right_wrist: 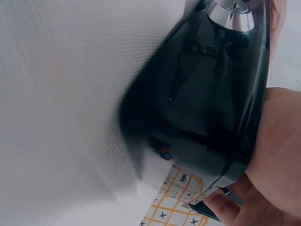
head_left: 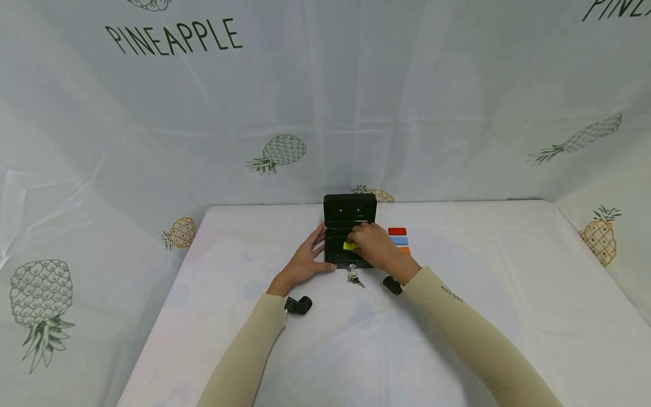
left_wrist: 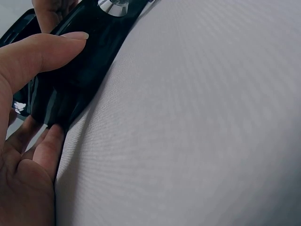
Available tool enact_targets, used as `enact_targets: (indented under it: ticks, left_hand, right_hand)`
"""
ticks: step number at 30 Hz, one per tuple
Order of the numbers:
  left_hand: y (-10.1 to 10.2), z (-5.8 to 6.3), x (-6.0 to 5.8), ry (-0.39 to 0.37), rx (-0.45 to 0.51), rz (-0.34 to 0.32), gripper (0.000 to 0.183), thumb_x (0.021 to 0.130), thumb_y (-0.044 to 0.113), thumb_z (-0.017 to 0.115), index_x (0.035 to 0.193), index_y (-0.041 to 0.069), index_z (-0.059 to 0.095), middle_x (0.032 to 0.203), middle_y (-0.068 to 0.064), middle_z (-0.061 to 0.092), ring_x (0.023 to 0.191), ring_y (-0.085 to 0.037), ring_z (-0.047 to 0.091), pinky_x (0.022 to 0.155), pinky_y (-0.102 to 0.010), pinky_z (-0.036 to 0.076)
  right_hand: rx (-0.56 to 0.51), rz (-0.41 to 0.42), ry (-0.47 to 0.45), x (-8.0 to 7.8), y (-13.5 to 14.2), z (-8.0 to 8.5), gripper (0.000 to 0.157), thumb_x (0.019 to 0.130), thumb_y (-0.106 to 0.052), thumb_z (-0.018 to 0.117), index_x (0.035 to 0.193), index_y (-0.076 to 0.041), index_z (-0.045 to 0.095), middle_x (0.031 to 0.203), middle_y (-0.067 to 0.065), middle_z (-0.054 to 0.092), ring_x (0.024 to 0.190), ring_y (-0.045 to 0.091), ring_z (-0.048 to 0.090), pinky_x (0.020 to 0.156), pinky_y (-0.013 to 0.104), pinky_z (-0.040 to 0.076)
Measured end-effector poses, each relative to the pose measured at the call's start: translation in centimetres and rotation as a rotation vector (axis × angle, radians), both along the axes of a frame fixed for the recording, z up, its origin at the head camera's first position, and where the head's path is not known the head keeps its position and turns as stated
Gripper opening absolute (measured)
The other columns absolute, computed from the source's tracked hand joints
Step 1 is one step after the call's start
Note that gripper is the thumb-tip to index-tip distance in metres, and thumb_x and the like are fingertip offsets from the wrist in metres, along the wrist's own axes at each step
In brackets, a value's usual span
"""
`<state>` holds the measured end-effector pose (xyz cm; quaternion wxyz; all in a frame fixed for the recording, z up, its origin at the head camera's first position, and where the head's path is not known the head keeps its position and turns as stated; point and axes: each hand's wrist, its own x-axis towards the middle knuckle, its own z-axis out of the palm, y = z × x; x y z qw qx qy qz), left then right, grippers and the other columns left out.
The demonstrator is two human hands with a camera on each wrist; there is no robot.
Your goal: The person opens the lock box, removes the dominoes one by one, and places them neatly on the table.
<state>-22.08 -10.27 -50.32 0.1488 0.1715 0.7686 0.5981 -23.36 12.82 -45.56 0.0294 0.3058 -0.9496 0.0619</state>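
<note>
A small black cash box (head_left: 333,257) stands on the table with its lid (head_left: 350,208) raised at the back. My left hand (head_left: 303,261) holds the box's left end, thumb across the front face and fingers along the side. Inside the box, my right hand (head_left: 375,244) pinches a flat yellow piece (head_left: 350,246) between thumb and fingers; the right wrist view hides that piece behind the box wall. At the front, a silver lock (right_wrist: 230,16) has keys (head_left: 354,277) hanging from it.
Just right of the box lie a red piece (head_left: 397,231), a light blue piece (head_left: 399,241) and an orange piece (head_left: 404,250), partly behind my right wrist. The white table (head_left: 458,237) ends at a pineapple-printed curtain (head_left: 432,113) behind the box.
</note>
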Motion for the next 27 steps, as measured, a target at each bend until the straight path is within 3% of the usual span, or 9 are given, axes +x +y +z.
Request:
enact_targets:
  ticks: [9,18,27]
  left_hand:
    - [0.1,0.1,0.0,0.005,-0.005,0.001,0.117,0.087,-0.006,0.084,0.172,0.025,0.011,0.176,-0.006,0.019,0.160,-0.030,0.027,0.126,-0.040,0.039]
    - [0.0,0.1,0.1,-0.007,-0.009,0.006,0.117,0.087,-0.005,0.084,0.172,0.025,0.010,0.176,-0.006,0.019,0.159,-0.031,0.029,0.125,-0.040,0.041]
    - [0.1,0.0,0.0,-0.014,-0.026,0.017,0.117,0.087,-0.004,0.085,0.172,0.027,0.011,0.176,-0.006,0.018,0.159,-0.033,0.029,0.123,-0.042,0.043]
  right_hand:
    - [-0.035,0.015,-0.018,0.1,0.3,0.2,0.025,0.093,-0.010,0.082,0.118,-0.007,0.080,0.118,0.009,0.076,0.110,0.029,0.064,0.101,0.046,0.058]
    - [-0.085,0.027,0.024,0.7,1.3,1.1,0.025,0.092,-0.009,0.083,0.117,-0.007,0.080,0.116,0.009,0.076,0.109,0.029,0.063,0.103,0.046,0.058]
    - [-0.176,0.086,0.109,1.9,2.8,2.1,0.024,0.087,-0.007,0.087,0.110,-0.007,0.081,0.107,0.006,0.075,0.100,0.026,0.063,0.093,0.043,0.059]
